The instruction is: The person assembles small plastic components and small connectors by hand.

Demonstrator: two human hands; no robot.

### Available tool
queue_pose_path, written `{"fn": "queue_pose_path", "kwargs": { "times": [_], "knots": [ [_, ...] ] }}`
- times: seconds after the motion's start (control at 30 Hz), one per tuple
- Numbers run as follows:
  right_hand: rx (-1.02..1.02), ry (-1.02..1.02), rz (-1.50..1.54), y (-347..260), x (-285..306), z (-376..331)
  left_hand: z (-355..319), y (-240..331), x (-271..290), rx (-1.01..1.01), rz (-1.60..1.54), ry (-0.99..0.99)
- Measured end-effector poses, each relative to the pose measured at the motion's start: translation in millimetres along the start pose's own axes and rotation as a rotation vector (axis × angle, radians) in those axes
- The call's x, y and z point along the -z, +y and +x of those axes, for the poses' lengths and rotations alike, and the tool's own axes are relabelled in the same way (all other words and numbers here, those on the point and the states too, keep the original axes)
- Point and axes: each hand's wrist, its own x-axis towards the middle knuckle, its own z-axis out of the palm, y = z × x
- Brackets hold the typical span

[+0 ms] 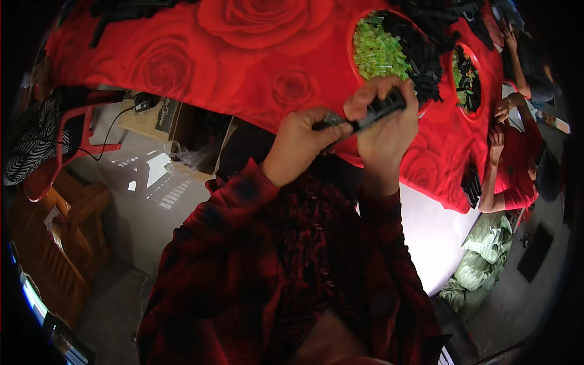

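Above the near edge of the table, both my hands hold one long black plastic piece [384,107]. My left hand [299,141] pinches its left end between thumb and fingers. Around its right end my right hand [389,125] is closed, with the fingers bent over the top. A slot or hollow shows near that right end; the exact kind of part I cannot make out. Just beyond my right hand stands a red bowl [351,48] with light green translucent pieces [380,48] on its left side and black pieces [420,52] on its right.
A red rose-patterned cloth [243,73] covers the table. A smaller red bowl [477,58] holds mixed pieces. More black parts [131,11] lie at the far edge. People sit at the right, one in a red shirt [517,158]. A red chair [67,131] stands left.
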Motion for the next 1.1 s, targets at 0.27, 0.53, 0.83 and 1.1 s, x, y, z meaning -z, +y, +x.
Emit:
{"fn": "queue_pose_path", "kwargs": {
  "times": [0.27, 0.53, 0.83, 1.1],
  "knots": [
    [0.029, 0.054, -0.28, 1, 14, 22, 9, -3, 3, -0.034, -0.002, -0.001],
    [0.6, 0.193, -0.999, 14, 14, -1, 7, -4, 11, -0.04, 0.18, -0.024],
    [0.714, -0.076, -1.369, 16, 11, -21, 7, -7, 7, 0.105, -0.037, 0.002],
    [0.695, -0.145, -1.326, 19, 14, -18, 10, -17, 10, -0.109, 0.149, 0.058]
  ]
}}
